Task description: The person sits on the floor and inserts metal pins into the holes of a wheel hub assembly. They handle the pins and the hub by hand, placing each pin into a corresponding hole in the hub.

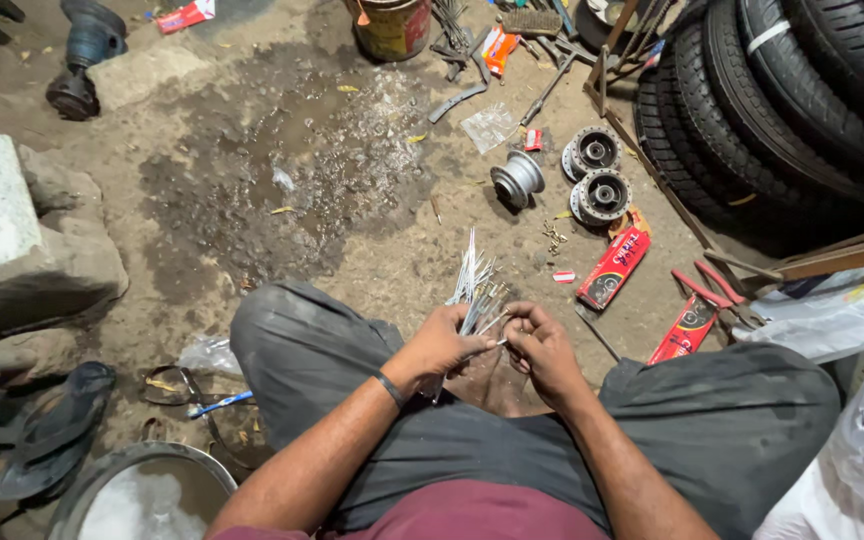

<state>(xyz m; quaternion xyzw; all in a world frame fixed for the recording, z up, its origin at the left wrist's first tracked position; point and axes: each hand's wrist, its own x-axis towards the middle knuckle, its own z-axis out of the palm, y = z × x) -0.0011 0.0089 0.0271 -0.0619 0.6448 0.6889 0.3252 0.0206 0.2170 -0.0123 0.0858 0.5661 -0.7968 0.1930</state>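
**Spoke bundle held over the lap**

The left hand (442,345) is closed around a bundle of thin silver metal spokes (472,285), fanned upward above the knees. The right hand (542,345) pinches one spoke's end between fingertips, touching the bundle. Three round grey metal wheel hubs (577,175) lie on the dirt floor (202,230) ahead, near stacked black rubber tyres (782,100).

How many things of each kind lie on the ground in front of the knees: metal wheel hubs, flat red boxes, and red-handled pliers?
Metal wheel hubs: 3
Flat red boxes: 2
Red-handled pliers: 1
Total: 6
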